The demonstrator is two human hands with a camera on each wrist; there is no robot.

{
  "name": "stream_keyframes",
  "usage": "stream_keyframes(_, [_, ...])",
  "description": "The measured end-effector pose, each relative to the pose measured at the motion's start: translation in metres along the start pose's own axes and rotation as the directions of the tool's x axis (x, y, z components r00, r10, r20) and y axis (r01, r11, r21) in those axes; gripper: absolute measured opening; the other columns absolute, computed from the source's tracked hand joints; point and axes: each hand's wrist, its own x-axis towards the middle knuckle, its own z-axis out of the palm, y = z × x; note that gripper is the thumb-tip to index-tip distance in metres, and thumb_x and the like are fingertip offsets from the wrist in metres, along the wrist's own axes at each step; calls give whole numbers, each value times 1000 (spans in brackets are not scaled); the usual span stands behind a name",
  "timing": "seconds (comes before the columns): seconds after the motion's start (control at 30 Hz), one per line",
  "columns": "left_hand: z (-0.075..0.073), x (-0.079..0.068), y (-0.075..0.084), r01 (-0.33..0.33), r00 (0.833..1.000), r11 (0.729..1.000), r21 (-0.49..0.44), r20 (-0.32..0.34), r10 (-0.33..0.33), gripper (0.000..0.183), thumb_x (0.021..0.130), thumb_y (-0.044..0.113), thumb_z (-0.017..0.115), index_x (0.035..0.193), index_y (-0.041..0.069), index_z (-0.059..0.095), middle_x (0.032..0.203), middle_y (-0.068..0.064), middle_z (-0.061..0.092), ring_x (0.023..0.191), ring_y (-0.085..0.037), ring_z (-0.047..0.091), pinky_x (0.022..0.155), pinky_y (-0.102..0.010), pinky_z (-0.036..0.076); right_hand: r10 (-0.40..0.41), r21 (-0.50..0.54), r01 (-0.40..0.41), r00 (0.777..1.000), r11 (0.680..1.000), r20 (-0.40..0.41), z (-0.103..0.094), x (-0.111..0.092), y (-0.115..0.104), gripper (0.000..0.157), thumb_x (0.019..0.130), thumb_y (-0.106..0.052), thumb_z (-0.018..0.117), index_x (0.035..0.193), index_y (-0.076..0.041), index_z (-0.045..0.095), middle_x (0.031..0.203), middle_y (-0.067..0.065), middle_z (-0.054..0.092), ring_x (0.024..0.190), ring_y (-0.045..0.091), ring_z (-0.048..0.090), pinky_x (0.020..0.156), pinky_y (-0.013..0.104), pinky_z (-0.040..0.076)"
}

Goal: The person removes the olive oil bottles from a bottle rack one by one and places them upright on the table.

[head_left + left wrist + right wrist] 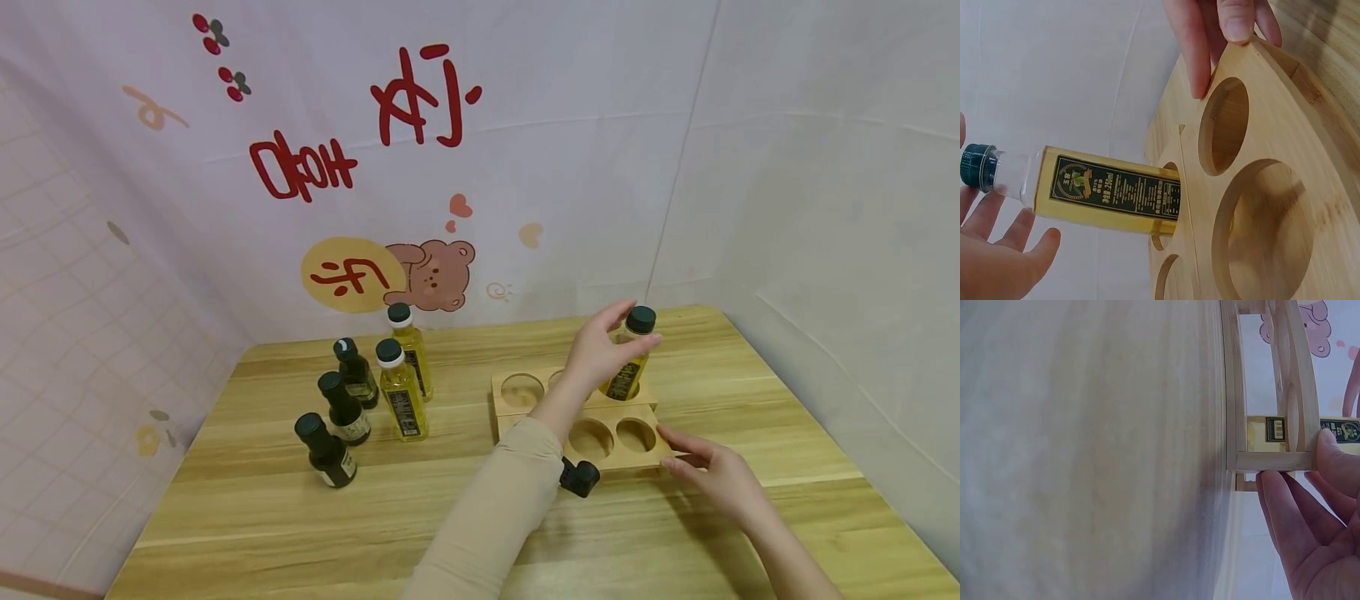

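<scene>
A two-tier wooden bottle rack (pixel 622 460) with round holes stands on the table. An oil bottle (pixel 626 375) with yellow oil, a black label and a dark green cap stands in a back-row hole at the rack's right; in the right wrist view its base reaches near the bottom board. My left hand (pixel 600 346) surrounds the neck of this bottle (pixel 1107 194), with loosely spread fingers (pixel 1019 231) right beside the neck. My right hand (pixel 712 475) holds the front right corner of the rack, thumb (pixel 1329 447) on top and fingers against the end.
Left of the rack stand two more yellow oil bottles (pixel 405 408) (pixel 416 354). Beside them are three small dark bottles (pixel 333 458) (pixel 348 421) (pixel 360 383) with dark caps. A printed cloth (pixel 585 167) hangs behind the wooden table (pixel 450 533).
</scene>
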Motion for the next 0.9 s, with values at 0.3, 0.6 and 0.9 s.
stream_keyframes(0.3, [3,0,-3,-4,1000,1000,5,-9,4,62,87,41,77,143,34,53,138,11,56,127,-15,52,100,-36,47,12,7,-12,1000,1000,11,0,0,0,55,92,-32,71,140,-8,57,127,18,64,94,16,67,72,26,54])
stream_keyframes(0.6, [6,-2,-4,1,998,1000,5,-58,-1,53,87,40,77,136,32,61,122,16,64,114,-6,57,93,-33,49,0,3,0,1000,1000,4,-1,0,0,55,92,-30,71,140,-7,57,127,18,64,93,10,66,72,25,54])
stream_keyframes(0.9, [7,-8,-4,-18,993,1000,-17,-120,16,39,87,36,77,125,33,69,107,21,67,105,-1,59,86,-29,51,-12,-1,12,1000,1000,-7,-1,-1,-1,54,92,-30,72,139,-7,59,129,18,63,92,9,66,72,25,54])
